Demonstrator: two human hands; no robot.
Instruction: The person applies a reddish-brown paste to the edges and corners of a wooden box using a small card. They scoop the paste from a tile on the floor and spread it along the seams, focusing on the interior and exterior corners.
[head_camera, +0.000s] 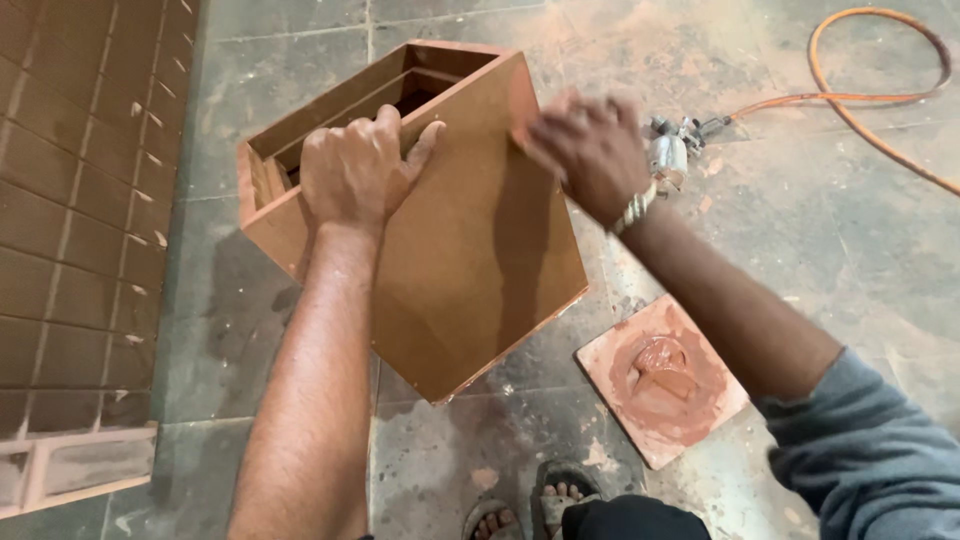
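Note:
A brown board box (470, 250) with an open top stands tilted on the stone floor in front of me. My left hand (355, 170) grips its upper rim, fingers hooked over the edge into the opening. My right hand (590, 145) is blurred and presses against the box's right upper edge; a pale braided band circles the wrist. Whether it holds anything against the board I cannot tell. Inner dividers show inside the box opening (400, 95).
A square tile (660, 380) with a mound of reddish-brown putty lies on the floor at the right. A spray gun (670, 150) with an orange hose (870, 100) lies behind. A brown gridded panel (80, 220) fills the left. My sandalled feet (545, 510) are below.

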